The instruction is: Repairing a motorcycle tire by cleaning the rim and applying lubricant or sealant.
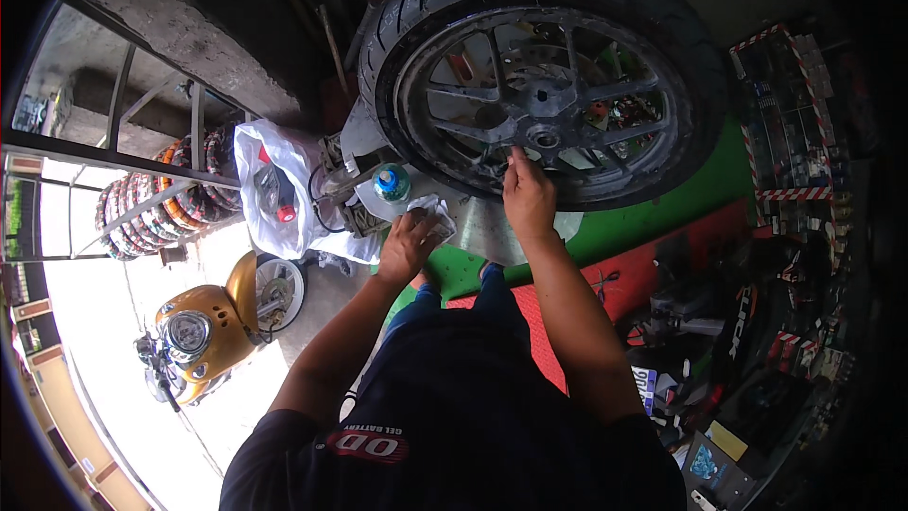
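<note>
A large motorcycle wheel (pixel 591 92) with a black tyre and dark grey spokes lies tilted in front of me, its broad face toward me. My right hand (pixel 529 197) is at the wheel's near rim, fingers curled together and tips just below the hub (pixel 542 137). Whatever those fingers may hold is hidden. Lower and to the left, my left hand (pixel 409 248) grips a crumpled white cloth (pixel 438 216) over a metal surface. A clear bottle with a blue top (pixel 391 184) stands just beyond that hand.
Left of the bottle hangs a white plastic bag (pixel 260 194) with items inside. Several tyres (pixel 161 197) are racked behind a metal frame. A yellow scooter (pixel 203 326) stands at the left. Cluttered parts and a display case (pixel 787 118) line the right, beside a red platform (pixel 653 260).
</note>
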The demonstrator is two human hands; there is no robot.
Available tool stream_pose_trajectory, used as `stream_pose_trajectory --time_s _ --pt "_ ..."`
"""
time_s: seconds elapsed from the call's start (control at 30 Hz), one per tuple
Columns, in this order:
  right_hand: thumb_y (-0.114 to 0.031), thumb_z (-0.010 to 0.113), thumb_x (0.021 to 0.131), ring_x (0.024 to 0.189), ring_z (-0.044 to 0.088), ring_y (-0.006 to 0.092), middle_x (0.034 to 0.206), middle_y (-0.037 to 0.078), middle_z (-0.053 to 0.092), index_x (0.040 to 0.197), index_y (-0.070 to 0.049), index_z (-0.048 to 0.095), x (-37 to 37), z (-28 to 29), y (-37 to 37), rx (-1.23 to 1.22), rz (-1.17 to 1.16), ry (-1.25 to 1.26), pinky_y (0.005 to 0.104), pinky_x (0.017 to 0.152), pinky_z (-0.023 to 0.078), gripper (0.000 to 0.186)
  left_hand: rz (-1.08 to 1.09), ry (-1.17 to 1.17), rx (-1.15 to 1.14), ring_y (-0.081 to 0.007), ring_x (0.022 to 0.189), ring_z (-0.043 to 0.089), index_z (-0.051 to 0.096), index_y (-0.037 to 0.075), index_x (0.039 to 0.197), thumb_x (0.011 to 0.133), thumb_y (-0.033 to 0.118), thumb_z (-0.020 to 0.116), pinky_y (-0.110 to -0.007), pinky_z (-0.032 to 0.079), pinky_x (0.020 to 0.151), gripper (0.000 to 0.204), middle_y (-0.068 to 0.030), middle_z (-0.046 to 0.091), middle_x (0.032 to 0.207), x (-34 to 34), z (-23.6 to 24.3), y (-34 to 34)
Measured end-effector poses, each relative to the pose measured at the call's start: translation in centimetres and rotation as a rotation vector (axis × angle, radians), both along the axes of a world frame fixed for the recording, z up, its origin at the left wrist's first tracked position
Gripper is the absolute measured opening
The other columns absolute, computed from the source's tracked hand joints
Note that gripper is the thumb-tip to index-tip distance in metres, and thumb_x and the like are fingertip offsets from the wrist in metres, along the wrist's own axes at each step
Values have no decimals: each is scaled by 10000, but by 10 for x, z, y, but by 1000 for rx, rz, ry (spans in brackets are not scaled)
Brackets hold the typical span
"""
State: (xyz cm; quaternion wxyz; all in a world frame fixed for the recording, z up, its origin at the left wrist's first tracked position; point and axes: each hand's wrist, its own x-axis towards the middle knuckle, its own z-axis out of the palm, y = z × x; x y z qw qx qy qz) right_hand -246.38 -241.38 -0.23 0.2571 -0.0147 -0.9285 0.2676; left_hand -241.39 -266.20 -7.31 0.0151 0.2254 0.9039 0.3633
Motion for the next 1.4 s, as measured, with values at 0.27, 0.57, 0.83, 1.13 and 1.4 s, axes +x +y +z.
stream_pose_trajectory --time_s 0.27,0.57,0.83,1.13,1.4 --pt "-84 630 913 850 726 377 999 191 743 1114 -44 714 -5 -5 3 95 10 -226 442 735 597 222 1 -70 23 -393 1158 573 674 148 1273 887 210 717 -464 490 1004 393 -159 598 1280 -1 0 -3" --pt "-184 642 921 808 717 406 897 234 729 1006 -22 735 2 28 -7 11 -28 -158 481 725 584 205 -4 -128 63 -397 1173 565 667 153 1278 877 205 718 -467 475 1026 408 -157 581 1284 -3 -1 -8" --pt "-309 571 975 750 673 482 792 281 686 823 5 684 -15 15 -17 4 -200 -525 528 720 561 367 -8 -139 104 -394 1176 570 666 153 1277 868 189 719 -467 473 1028 414 -154 586 1274 -4 -1 -9" --pt "-190 546 984 451 579 161 627 89 628 841 17 634 -17 23 -15 -956 -260 -757 311 407 474 267 -18 -109 116 -384 1178 578 675 141 1269 868 183 728 -464 471 1029 407 -154 591 1278 -5 -4 -9" --pt "-179 570 974 437 542 164 609 86 591 831 -5 622 -17 19 -25 -1087 -319 -583 300 367 434 231 -18 -129 109 -383 1209 559 662 158 1296 872 178 717 -459 468 1046 428 -151 578 1300 -4 -2 -12"
